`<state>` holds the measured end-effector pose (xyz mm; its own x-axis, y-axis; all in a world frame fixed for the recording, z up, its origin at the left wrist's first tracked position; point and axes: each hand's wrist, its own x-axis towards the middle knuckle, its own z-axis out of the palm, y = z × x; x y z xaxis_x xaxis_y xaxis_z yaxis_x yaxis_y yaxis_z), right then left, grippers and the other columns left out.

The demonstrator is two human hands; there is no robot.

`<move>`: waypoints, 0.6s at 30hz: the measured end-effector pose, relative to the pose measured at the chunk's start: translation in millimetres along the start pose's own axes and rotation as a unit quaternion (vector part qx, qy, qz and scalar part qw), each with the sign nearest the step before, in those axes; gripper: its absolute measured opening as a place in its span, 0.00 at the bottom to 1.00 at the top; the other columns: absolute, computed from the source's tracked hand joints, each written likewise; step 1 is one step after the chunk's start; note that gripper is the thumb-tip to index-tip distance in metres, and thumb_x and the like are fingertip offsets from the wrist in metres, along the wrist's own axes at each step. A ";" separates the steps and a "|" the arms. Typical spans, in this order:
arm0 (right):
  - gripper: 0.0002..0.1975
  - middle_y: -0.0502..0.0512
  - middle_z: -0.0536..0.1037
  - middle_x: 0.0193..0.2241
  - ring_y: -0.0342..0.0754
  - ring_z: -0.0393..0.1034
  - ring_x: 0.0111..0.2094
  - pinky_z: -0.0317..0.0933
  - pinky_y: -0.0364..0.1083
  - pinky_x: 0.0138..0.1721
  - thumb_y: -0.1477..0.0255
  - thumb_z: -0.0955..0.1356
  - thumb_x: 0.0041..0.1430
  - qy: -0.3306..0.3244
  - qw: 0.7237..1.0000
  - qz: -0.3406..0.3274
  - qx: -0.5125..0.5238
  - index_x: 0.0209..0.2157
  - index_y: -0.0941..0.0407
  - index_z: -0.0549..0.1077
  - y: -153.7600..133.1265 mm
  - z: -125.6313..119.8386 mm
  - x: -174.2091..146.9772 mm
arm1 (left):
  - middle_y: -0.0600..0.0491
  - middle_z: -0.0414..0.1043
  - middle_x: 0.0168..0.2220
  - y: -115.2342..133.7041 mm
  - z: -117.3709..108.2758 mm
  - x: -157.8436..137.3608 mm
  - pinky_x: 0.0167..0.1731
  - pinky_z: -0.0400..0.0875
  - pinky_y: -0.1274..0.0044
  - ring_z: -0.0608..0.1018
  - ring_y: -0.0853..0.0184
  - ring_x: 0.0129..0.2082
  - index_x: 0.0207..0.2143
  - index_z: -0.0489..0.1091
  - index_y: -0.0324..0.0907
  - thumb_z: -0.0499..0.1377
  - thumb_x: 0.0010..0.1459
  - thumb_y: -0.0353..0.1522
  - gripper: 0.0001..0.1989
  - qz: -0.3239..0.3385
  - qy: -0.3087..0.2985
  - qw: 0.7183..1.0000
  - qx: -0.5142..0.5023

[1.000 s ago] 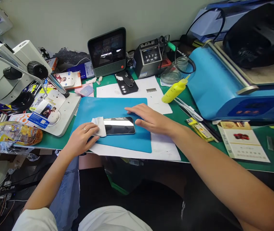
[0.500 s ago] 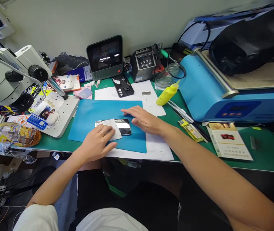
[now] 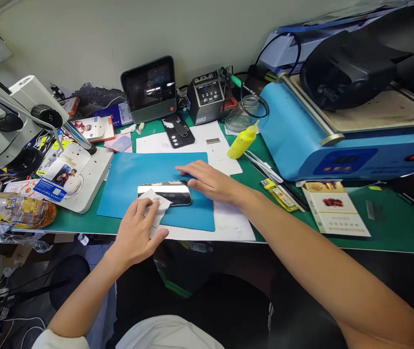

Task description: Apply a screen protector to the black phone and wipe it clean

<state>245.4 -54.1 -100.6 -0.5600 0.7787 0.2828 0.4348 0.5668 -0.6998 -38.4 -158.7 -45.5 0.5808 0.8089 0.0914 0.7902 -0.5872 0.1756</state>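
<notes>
One phone (image 3: 168,192) is laid flat, screen up, on the blue mat (image 3: 127,182), toward the mat's near edge. The phone's near left corner is covered by a white cloth (image 3: 155,202), and its right end is partly hidden behind the right hand (image 3: 207,180). Screen detail cannot be made out because of glare.

The left hand (image 3: 137,232) is placed at the near edge of the blue mat; the cloth is pressed under its fingertips, fingers held together. Part of the cloth is concealed beneath those fingers. The right hand is laid flat at the phone's right end, fingers spread and extended, touching the mat; whether the phone itself is gripped cannot be told.

Left of the blue mat, one microscope (image 3: 14,116) is cut off by the frame edge. Behind the mat, one small display (image 3: 149,89), one soldering station (image 3: 207,97) and one black phone case (image 3: 178,131) are seen. Right of the mat stand one yellow bottle (image 3: 241,140) and one blue machine (image 3: 323,140), the latter cropped at the right. Print on the packets beside the microscope is illegible.
</notes>
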 end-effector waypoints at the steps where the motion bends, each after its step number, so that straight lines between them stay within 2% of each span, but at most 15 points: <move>1: 0.43 0.65 0.77 0.54 0.63 0.65 0.56 0.59 0.64 0.60 0.39 0.52 0.67 0.001 1.000 -0.003 0.000 0.67 0.54 0.68 1.1 0.4 0.2 | 0.33 0.64 0.60 3.1 2.8 3.7 0.60 0.65 0.54 0.66 0.45 0.60 0.67 0.62 0.32 0.43 0.73 0.51 0.36 0.002 0.002 1.000 0.001; 6: 0.43 0.64 0.78 0.52 0.63 0.67 0.54 0.60 0.64 0.60 0.39 0.51 0.66 0.014 1.000 -0.007 0.003 0.66 0.53 0.69 2.8 1.0 -0.5 | 0.35 0.66 0.60 35.0 26.5 39.1 0.63 0.62 0.54 0.67 0.45 0.61 0.66 0.62 0.34 0.45 0.71 0.53 0.37 0.025 0.014 1.000 0.007; 8: 0.44 0.64 0.78 0.52 0.63 0.67 0.54 0.60 0.64 0.59 0.39 0.50 0.66 0.015 1.000 -0.004 0.005 0.66 0.53 0.69 1.1 0.1 -1.0 | 0.36 0.66 0.60 42.3 31.2 43.5 0.64 0.61 0.54 0.68 0.46 0.61 0.65 0.62 0.34 0.45 0.71 0.53 0.36 0.030 0.019 0.999 0.009; 10: 0.44 0.65 0.78 0.53 0.63 0.67 0.54 0.60 0.64 0.59 0.39 0.51 0.66 0.008 1.000 0.001 0.006 0.66 0.53 0.69 -0.6 -0.9 -1.3 | 0.36 0.67 0.59 41.1 29.7 36.6 0.64 0.61 0.55 0.69 0.46 0.60 0.65 0.63 0.33 0.46 0.72 0.52 0.35 0.026 0.022 0.999 0.010; 14: 0.44 0.65 0.78 0.53 0.63 0.66 0.55 0.59 0.65 0.60 0.39 0.51 0.66 0.004 1.000 0.001 0.003 0.66 0.54 0.69 -0.6 -0.8 -0.8 | 0.35 0.67 0.58 22.7 16.8 11.8 0.64 0.60 0.54 0.68 0.47 0.60 0.65 0.63 0.33 0.45 0.74 0.47 0.31 -0.008 0.021 1.000 0.017; 18: 0.43 0.65 0.78 0.53 0.63 0.66 0.55 0.59 0.65 0.60 0.39 0.51 0.66 0.010 1.000 0.002 0.002 0.66 0.53 0.69 1.5 1.1 0.0 | 0.37 0.66 0.62 12.7 10.6 14.7 0.67 0.58 0.53 0.67 0.48 0.63 0.65 0.63 0.35 0.44 0.74 0.46 0.30 0.008 0.005 1.000 0.007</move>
<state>245.2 -53.6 -102.4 -0.5438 0.7865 0.2926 0.4340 0.5620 -0.7041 -17.8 -154.5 -52.2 0.5908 0.8000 0.1046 0.7839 -0.5999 0.1602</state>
